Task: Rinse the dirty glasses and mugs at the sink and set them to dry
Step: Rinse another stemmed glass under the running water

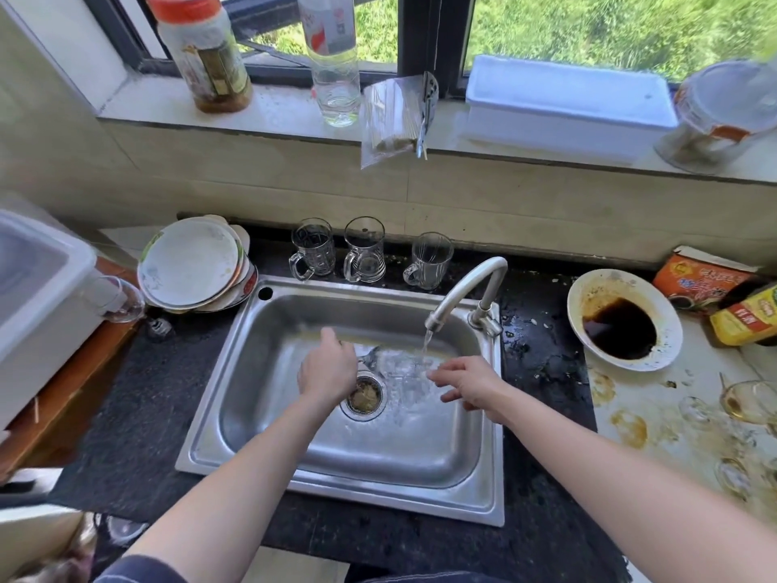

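I am in the middle of the rinse: a wine glass [395, 363] lies on its side low in the sink [378, 494], its bowl right under the stream from the tap [462, 292]. My left hand [328, 368] is curled over the stem end and carries it. My right hand [466, 382] sits at the mouth of the bowl with its fingers loosely spread, gripping nothing; the splashing water hides whether they touch the rim. Three glass mugs [365, 250] stand upright on the table behind the sink, apparently already rinsed and set to dry. More stained glasses [748, 401] wait on the table at the far right. Next, I judge, the glass needs turning under the water, then tipping out. After that it can be lifted to join the mugs, held firmly because wet glass is slippery.
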A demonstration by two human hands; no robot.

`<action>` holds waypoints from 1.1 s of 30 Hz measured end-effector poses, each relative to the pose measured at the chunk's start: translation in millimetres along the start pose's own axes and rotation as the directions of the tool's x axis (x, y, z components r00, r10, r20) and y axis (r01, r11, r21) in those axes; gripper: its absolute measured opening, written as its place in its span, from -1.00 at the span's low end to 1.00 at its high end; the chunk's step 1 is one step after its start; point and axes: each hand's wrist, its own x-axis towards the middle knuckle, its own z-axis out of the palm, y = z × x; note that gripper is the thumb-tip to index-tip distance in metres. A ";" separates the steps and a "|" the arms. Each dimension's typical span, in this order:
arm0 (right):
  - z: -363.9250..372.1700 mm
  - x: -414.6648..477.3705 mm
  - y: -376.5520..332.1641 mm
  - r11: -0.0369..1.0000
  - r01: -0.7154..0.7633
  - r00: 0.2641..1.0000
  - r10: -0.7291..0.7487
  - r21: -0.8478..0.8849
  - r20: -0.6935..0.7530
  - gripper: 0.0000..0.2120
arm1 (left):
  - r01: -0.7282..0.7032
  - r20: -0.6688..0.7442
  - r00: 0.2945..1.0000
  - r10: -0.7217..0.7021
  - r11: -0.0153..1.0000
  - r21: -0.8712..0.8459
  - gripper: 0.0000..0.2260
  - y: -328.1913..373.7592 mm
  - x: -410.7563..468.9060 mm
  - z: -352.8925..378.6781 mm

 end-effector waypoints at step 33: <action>291.2 10.6 -168.4 0.871 0.452 0.888 -0.459 -0.190 0.008 -0.45 | 0.528 0.403 0.849 -0.341 0.540 -0.655 -0.63 -250.2 26.3 -134.0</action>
